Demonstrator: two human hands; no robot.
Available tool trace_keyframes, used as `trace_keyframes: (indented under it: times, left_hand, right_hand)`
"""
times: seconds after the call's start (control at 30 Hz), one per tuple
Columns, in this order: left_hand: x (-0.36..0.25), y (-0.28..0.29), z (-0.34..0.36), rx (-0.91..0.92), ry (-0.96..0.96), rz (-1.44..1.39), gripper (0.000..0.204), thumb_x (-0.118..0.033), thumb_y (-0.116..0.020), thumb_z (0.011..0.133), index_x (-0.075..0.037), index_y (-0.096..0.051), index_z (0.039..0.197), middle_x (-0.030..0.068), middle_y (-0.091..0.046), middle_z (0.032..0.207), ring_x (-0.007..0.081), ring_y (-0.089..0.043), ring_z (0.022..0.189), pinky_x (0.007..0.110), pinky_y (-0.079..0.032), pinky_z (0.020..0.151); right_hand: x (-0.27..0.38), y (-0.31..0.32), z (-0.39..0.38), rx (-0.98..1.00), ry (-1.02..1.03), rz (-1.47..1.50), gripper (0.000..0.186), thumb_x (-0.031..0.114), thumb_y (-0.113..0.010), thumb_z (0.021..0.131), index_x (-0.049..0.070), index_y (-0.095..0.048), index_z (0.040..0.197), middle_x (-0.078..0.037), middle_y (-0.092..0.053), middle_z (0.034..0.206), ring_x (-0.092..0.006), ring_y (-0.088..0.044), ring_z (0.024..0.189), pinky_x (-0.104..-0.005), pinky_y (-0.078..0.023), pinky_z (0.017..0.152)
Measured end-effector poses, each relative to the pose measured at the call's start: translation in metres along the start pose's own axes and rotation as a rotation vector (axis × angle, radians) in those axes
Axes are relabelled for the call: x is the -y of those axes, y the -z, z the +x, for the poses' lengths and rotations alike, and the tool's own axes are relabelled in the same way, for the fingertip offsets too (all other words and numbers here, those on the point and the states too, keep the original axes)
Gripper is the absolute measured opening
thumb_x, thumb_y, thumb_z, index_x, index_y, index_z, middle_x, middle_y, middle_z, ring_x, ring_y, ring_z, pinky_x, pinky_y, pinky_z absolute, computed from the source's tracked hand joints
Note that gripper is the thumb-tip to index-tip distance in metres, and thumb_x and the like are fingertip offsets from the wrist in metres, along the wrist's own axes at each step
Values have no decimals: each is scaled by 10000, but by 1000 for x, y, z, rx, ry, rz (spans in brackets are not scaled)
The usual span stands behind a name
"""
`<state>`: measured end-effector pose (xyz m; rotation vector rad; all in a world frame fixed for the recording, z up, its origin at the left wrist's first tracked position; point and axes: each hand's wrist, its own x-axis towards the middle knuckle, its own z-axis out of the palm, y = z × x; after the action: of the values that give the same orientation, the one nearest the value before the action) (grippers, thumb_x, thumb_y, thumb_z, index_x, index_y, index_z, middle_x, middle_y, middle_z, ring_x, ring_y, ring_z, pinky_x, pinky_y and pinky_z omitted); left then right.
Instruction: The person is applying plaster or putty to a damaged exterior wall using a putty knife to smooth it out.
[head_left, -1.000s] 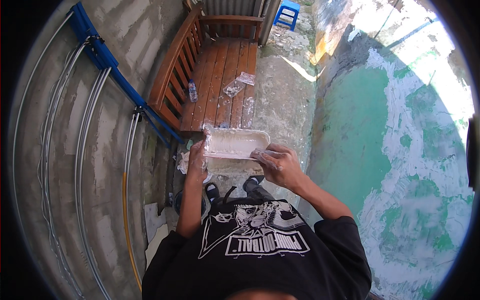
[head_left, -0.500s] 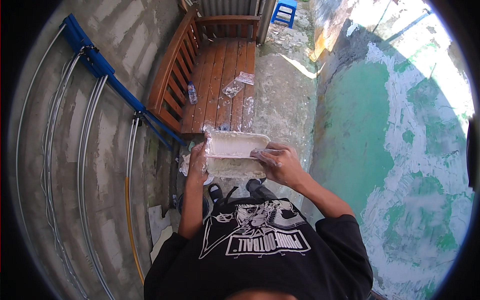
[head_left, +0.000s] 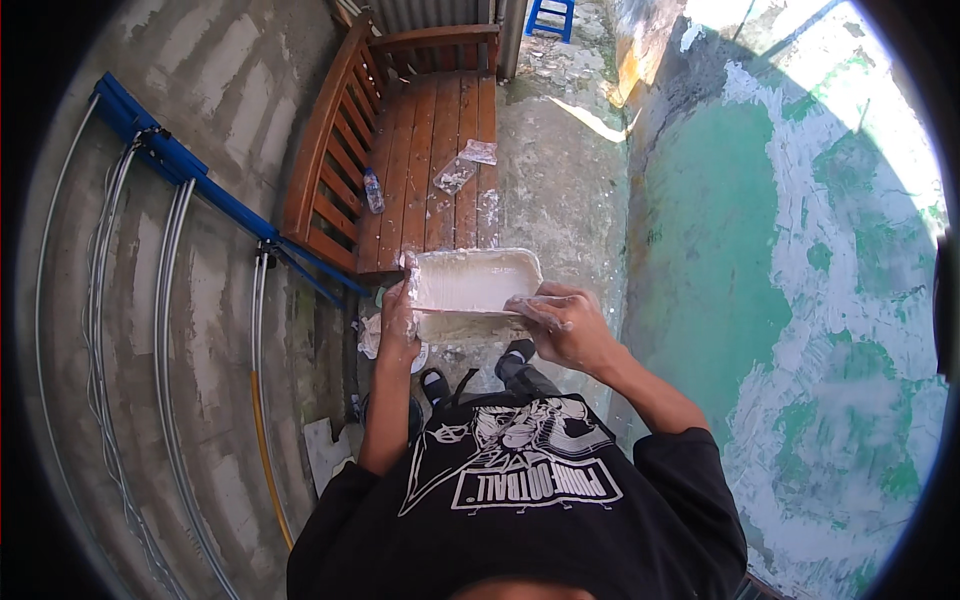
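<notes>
A white rectangular tray (head_left: 470,280), its inside and rim coated with white paste, is held level with my waist. My left hand (head_left: 398,325) grips its left end, fingers at the side and thumb near the upper corner. At the right end my right hand (head_left: 570,325) is closed on the near edge, its fingers smeared with the same paste. Whether that hand also holds a thin tool along the edge, I cannot tell. Below the near edge shows a dull beige, paste-smeared surface (head_left: 460,328), perhaps the tray's outer side.
Ahead stands a wooden bench (head_left: 430,170) with a plastic bottle (head_left: 374,190) and a clear plastic package (head_left: 456,175) on it. Blue bars with metal tubes (head_left: 165,155) lean along the left block wall. A green wall (head_left: 700,240) with white patches rises at right; a blue stool (head_left: 550,20) stands farther off.
The tray has tilted slightly, so more of its inside and less of the beige surface below shows. My view has shifted a little, and my right foot has moved. Both hands keep their hold.
</notes>
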<state>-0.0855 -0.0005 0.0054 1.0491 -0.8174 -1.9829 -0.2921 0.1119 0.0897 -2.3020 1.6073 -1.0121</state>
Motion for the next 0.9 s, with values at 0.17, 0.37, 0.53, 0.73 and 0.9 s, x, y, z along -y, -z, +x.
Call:
trace_keyframes:
  times: [0.17, 0.37, 0.53, 0.73, 0.9]
  left_hand:
    - [-4, -44, 3, -15, 25, 50, 521, -482, -521, 909, 28, -615, 952, 85, -651, 861, 136, -629, 727, 283, -506, 662]
    - [22, -71, 22, 65, 143, -6, 471, -350, -617, 868, 8, -502, 1150, 103, -598, 1023, 190, -617, 898, 333, -513, 758]
    - [48, -90, 37, 20, 133, -34, 424, -315, -624, 866, -8, -524, 1140, 90, -603, 1012, 184, -612, 903, 323, -502, 776]
    - [33, -141, 46, 38, 83, 58, 524, -493, -527, 900, 7, -594, 1039, 75, -644, 874, 142, -638, 767, 292, -513, 665]
    - [23, -173, 44, 46, 51, 65, 523, -495, -530, 899, 11, -595, 1019, 79, -646, 876, 134, -635, 752, 282, -508, 654]
  right_hand:
    - [-22, 49, -1, 41, -177, 67, 323, -36, -645, 627, 38, -674, 940, -118, -639, 731, -276, -593, 621, -375, -480, 539]
    - [-61, 65, -25, 266, -264, 3, 336, -9, -639, 638, 41, -676, 969, -121, -636, 728, -305, -600, 658, -393, -494, 585]
    - [-87, 84, -38, 191, -218, -6, 340, -5, -637, 624, 40, -673, 959, -115, -657, 765, -308, -611, 702, -401, -498, 598]
    - [-100, 127, -40, -6, -194, 72, 321, 10, -653, 624, 47, -664, 943, -99, -664, 765, -285, -602, 680, -386, -499, 590]
    - [-113, 130, -43, -34, -130, -84, 367, 18, -654, 605, 62, -658, 969, -67, -675, 808, -265, -606, 711, -366, -505, 593]
